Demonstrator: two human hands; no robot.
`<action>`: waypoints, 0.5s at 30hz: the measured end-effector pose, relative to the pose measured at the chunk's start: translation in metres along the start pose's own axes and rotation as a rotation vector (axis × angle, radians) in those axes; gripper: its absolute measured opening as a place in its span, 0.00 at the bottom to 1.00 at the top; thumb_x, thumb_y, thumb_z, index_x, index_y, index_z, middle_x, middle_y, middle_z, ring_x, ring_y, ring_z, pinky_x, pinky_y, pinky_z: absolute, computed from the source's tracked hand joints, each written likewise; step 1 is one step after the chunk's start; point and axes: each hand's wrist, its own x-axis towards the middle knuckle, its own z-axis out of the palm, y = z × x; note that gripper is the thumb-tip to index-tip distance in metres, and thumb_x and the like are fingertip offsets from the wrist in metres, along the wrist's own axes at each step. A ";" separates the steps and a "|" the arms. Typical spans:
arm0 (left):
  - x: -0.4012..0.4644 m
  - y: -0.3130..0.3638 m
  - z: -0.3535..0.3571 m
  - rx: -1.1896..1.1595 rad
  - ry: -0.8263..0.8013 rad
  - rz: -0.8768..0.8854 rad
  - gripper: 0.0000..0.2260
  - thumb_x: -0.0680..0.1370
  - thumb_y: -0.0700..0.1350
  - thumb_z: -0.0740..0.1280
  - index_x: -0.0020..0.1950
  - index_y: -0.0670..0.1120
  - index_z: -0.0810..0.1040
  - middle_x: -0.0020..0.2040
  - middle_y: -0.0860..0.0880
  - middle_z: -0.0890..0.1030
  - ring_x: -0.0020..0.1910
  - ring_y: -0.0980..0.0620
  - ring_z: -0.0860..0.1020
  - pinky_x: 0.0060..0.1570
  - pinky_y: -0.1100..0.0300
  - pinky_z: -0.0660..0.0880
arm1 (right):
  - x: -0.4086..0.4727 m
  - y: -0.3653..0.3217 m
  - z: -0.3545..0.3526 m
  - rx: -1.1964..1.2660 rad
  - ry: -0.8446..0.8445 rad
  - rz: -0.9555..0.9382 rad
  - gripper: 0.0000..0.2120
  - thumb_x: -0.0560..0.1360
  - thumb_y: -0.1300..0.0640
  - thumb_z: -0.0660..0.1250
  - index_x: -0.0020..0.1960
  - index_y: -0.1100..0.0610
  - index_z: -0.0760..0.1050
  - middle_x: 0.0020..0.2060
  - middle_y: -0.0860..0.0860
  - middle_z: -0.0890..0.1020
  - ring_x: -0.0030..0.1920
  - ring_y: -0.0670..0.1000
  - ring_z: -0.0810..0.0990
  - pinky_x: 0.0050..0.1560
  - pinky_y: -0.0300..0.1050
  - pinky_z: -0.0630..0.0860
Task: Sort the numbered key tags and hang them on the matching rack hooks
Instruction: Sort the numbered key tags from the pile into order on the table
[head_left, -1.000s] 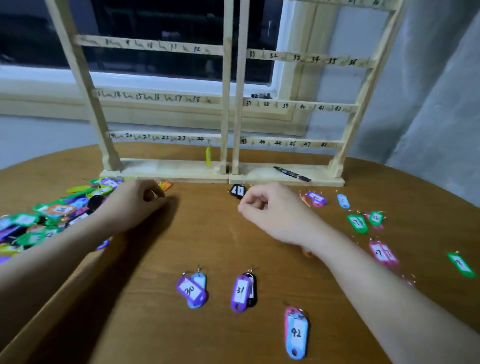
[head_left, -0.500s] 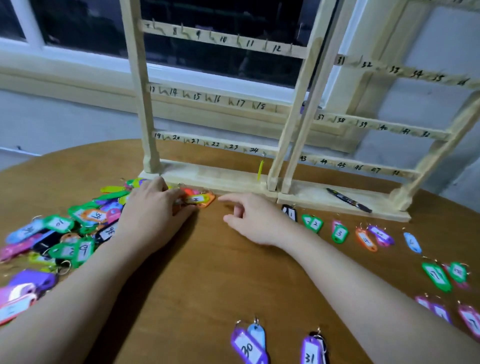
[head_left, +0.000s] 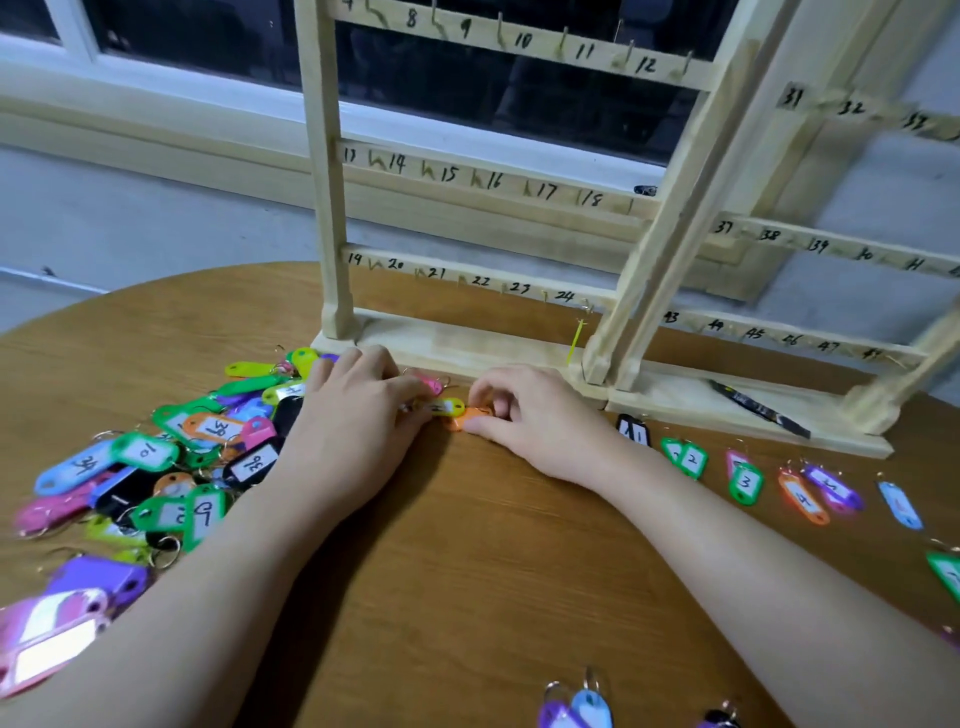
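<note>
Right hand moved onto orange tag, fingers pinching it, left hand flat on pile, rack numbered 8–24

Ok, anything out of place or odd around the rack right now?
A black marker lies loose on the rack base, right section. A yellow-green strip leans under hook 24. All visible hooks are bare; unsorted tags lie heaped at left.
</note>
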 end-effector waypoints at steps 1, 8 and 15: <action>-0.001 0.001 -0.001 0.004 0.002 0.008 0.11 0.79 0.56 0.68 0.56 0.54 0.85 0.46 0.50 0.75 0.50 0.45 0.74 0.52 0.51 0.61 | -0.002 0.001 -0.002 -0.013 -0.020 0.001 0.07 0.76 0.44 0.72 0.52 0.44 0.78 0.41 0.44 0.75 0.40 0.42 0.71 0.41 0.43 0.70; -0.002 0.017 -0.014 -0.013 0.042 0.131 0.12 0.82 0.50 0.59 0.50 0.47 0.80 0.45 0.49 0.79 0.47 0.43 0.75 0.49 0.50 0.66 | -0.033 -0.002 -0.030 -0.336 -0.160 -0.026 0.11 0.84 0.48 0.59 0.49 0.51 0.75 0.45 0.46 0.75 0.48 0.50 0.75 0.52 0.52 0.76; -0.027 0.056 -0.023 -0.476 -0.193 0.099 0.05 0.83 0.46 0.63 0.48 0.52 0.76 0.33 0.55 0.81 0.35 0.55 0.79 0.37 0.58 0.73 | -0.099 0.004 -0.051 0.259 -0.197 0.307 0.14 0.86 0.56 0.56 0.47 0.61 0.73 0.40 0.55 0.84 0.32 0.48 0.83 0.32 0.46 0.76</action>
